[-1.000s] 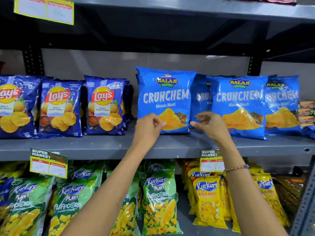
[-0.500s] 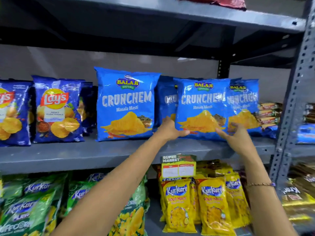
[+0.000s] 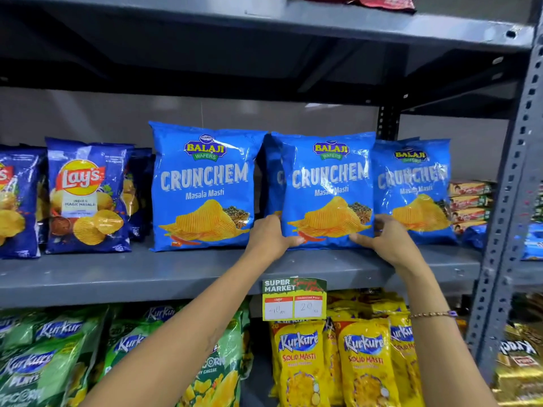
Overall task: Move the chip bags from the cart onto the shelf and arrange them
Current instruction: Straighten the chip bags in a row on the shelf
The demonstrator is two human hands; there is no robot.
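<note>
My left hand (image 3: 271, 235) and right hand (image 3: 385, 239) reach up from below, past the price tag (image 3: 294, 299) clipped to the edge of the grey shelf (image 3: 176, 274). My fingers are clamped on the lower corners of the middle Crunchem bag (image 3: 327, 186), thumbs across its front, 1 hand on each side. It stands upright on the shelf, overlapping another blue bag behind it. The left Crunchem bag (image 3: 204, 186) stands just beside it, the right Crunchem bag (image 3: 411, 189) touches its other edge. Lay's bags (image 3: 85, 195) stand further left.
</note>
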